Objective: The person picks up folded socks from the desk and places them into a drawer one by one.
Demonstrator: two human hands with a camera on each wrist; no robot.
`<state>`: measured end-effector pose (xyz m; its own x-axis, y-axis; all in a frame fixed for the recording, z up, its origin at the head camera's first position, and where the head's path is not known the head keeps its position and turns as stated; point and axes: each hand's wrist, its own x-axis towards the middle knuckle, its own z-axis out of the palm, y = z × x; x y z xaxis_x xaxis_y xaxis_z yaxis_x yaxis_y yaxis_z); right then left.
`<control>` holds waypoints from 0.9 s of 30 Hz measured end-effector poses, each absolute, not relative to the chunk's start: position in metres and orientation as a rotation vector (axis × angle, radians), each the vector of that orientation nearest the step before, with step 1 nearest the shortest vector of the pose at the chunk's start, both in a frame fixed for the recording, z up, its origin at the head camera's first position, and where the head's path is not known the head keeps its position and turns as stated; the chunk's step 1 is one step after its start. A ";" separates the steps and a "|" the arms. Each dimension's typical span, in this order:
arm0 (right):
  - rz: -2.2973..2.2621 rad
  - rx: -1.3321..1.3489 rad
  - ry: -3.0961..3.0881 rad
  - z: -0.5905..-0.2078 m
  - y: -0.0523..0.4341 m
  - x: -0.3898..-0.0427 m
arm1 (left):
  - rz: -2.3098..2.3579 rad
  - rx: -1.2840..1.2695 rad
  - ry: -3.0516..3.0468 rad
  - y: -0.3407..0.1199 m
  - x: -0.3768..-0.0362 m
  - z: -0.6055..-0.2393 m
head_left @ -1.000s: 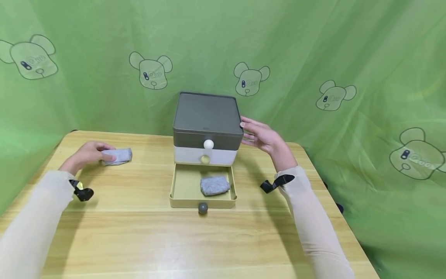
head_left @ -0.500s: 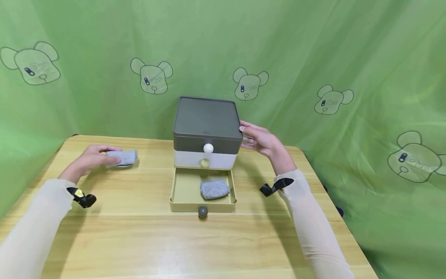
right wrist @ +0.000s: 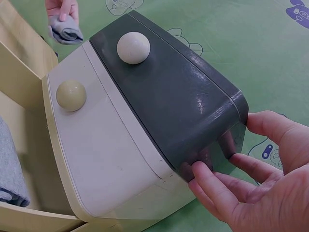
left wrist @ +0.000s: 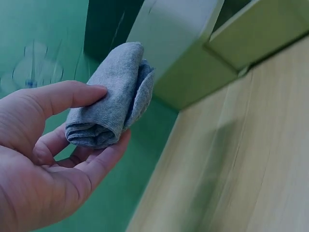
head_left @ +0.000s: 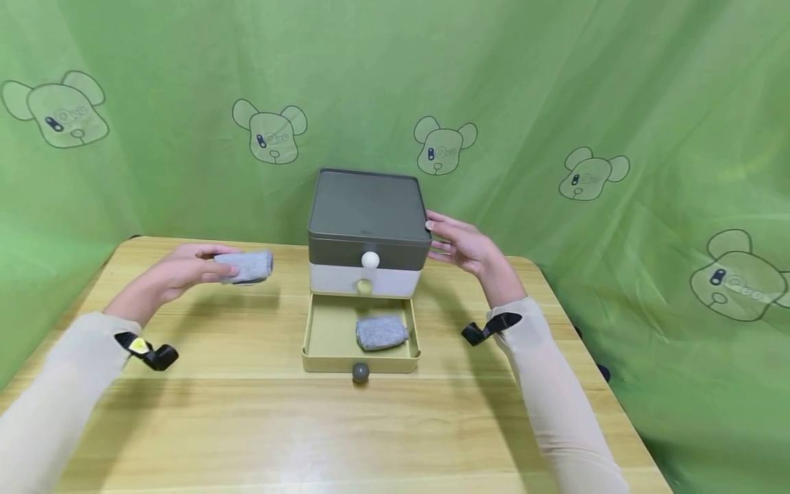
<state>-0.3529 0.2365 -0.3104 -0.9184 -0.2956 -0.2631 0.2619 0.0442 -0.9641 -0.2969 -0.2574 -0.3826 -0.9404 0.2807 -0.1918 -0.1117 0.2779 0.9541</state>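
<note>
Sock (head_left: pixel 244 266) was what we had in our left hand (head_left: pixel 179 272), a grey rolled one pinched between the thumb on top and the fingers (left wrist: pixel 99 162) curled underneath, lifted off the table (head_left: pixel 247 418) and just left of the box (head_left: pixel 367 230). From that grip, the box's pale side stood close to the right and slightly ahead, and the wood ran below and toward us. Our right hand (head_left: pixel 464 244) lay against the box's right side, fingers straight and spread, the fingertips (right wrist: pixel 207 176) touching the lower edge of the dark top tier and the thumb (right wrist: pixel 270 126) set higher on that same corner; it curled round nothing. Seen from that hand, the white knob (right wrist: pixel 133 47) sat on the dark tier to the left, the yellowish knob (right wrist: pixel 71 94) on the pale tier below it, and the drawer (head_left: pixel 360 333) stood pulled out lowest and nearest us. In that drawer a second sock (head_left: pixel 381 332) lay toward its right half, well below and right of the one we held, with the grey knob (head_left: pixel 360 372) on the drawer's front. Green cloth (head_left: pixel 555 89) printed with bears hung behind everything.
</note>
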 end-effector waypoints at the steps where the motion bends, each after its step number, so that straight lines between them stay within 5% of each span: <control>1: -1.929 -0.032 1.937 -0.310 0.237 -0.353 | 1.709 0.164 2.224 -0.252 -0.295 -0.380; 27: -1.926 -0.007 1.949 -0.311 0.235 -0.353 | 1.382 0.295 2.396 -0.114 -0.268 -0.368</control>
